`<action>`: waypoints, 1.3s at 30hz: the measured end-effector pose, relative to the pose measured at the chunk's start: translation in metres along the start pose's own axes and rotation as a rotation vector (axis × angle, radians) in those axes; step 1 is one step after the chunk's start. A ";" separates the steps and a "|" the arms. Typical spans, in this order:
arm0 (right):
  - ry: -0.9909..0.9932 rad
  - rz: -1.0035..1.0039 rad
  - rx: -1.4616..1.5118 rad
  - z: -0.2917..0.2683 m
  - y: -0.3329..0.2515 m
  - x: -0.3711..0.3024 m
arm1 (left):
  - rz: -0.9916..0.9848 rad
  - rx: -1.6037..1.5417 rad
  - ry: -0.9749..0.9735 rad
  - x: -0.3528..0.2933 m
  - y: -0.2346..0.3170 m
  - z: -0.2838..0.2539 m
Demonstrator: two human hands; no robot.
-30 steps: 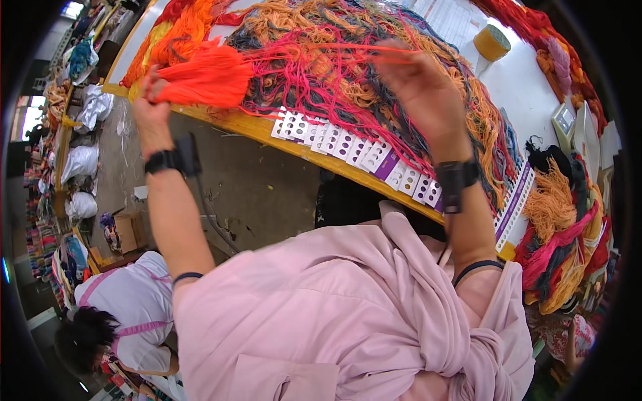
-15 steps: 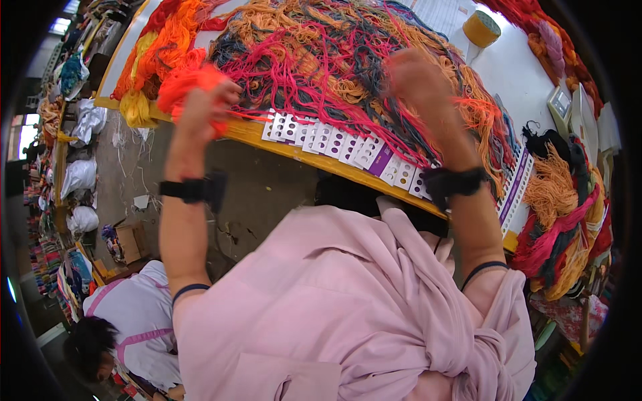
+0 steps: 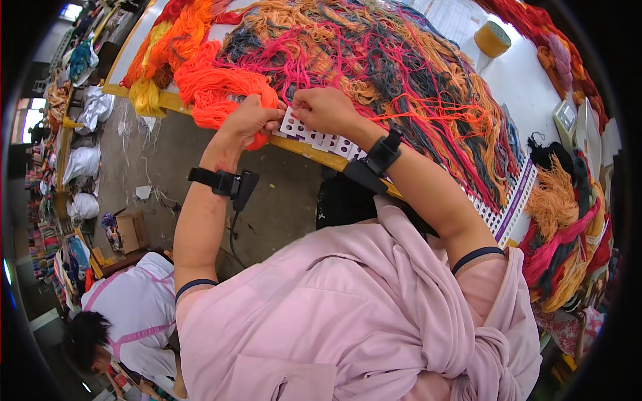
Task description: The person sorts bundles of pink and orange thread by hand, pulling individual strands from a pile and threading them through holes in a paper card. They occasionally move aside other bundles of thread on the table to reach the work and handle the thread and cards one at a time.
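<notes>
My left hand (image 3: 253, 120) is closed on a bright neon-orange hank of yarn (image 3: 217, 90), which bulges over the table's near edge. Close beside it, my right hand (image 3: 326, 110) has its thumb and fingers pinched together; whatever is between them is too small to see. Under both hands lies a row of white cards with punched holes (image 3: 297, 129), each hole carrying coloured thread. Pink, dark grey and light orange strands (image 3: 374, 73) spread in a tangled heap behind the cards. Loose neon-orange strands (image 3: 461, 113) trail across that heap on the right.
The table has a yellow edge (image 3: 304, 154). A yellow-brown spool (image 3: 492, 39) stands at the back right, and a small device with a screen (image 3: 565, 119) on the right. More hanks (image 3: 562, 220) hang at the right corner. Lower left, another person (image 3: 134, 314) bends over.
My right hand has swung left from over the heap to beside my left hand. My left hand has shifted slightly right and down, still holding the orange hank.
</notes>
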State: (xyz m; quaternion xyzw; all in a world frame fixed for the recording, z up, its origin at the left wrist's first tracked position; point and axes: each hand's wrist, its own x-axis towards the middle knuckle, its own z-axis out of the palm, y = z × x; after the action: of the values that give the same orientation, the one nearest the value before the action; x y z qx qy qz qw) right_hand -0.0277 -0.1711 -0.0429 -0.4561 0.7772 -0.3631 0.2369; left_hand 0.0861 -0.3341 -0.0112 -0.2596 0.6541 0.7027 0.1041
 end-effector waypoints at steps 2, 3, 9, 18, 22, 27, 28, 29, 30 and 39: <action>0.053 -0.007 -0.062 0.003 -0.003 -0.002 | -0.006 0.003 -0.028 0.002 -0.001 0.001; 0.069 0.004 -0.107 0.005 -0.006 -0.002 | -0.009 0.001 -0.045 0.001 -0.001 0.002; 0.041 0.045 -0.163 0.002 -0.010 -0.001 | 0.080 0.293 0.062 0.011 -0.013 -0.002; -0.049 -0.001 -0.179 0.000 -0.006 -0.003 | 0.017 -0.036 0.074 -0.001 -0.003 -0.022; -0.140 -0.057 -0.180 -0.007 -0.007 -0.003 | -0.004 -0.357 -0.029 -0.011 0.005 -0.025; -0.132 0.093 0.291 -0.014 0.004 0.000 | 0.048 0.083 -0.151 0.003 0.000 -0.004; -0.170 0.108 0.157 -0.016 -0.002 -0.004 | 0.016 0.012 -0.144 0.014 0.004 -0.017; -0.208 0.122 0.021 -0.018 -0.006 -0.007 | -0.014 -0.057 -0.136 0.028 0.013 -0.044; -0.179 0.098 -0.019 -0.017 -0.006 -0.009 | 0.041 -0.294 -0.097 0.041 0.023 -0.082; -0.139 0.231 0.806 -0.020 0.014 -0.003 | 0.550 -0.118 0.304 0.011 0.151 -0.188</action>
State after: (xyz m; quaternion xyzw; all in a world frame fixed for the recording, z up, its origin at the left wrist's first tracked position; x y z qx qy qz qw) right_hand -0.0478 -0.1566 -0.0414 -0.2602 0.6011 -0.5775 0.4873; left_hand 0.0464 -0.5375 0.1127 -0.1807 0.6660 0.6945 -0.2037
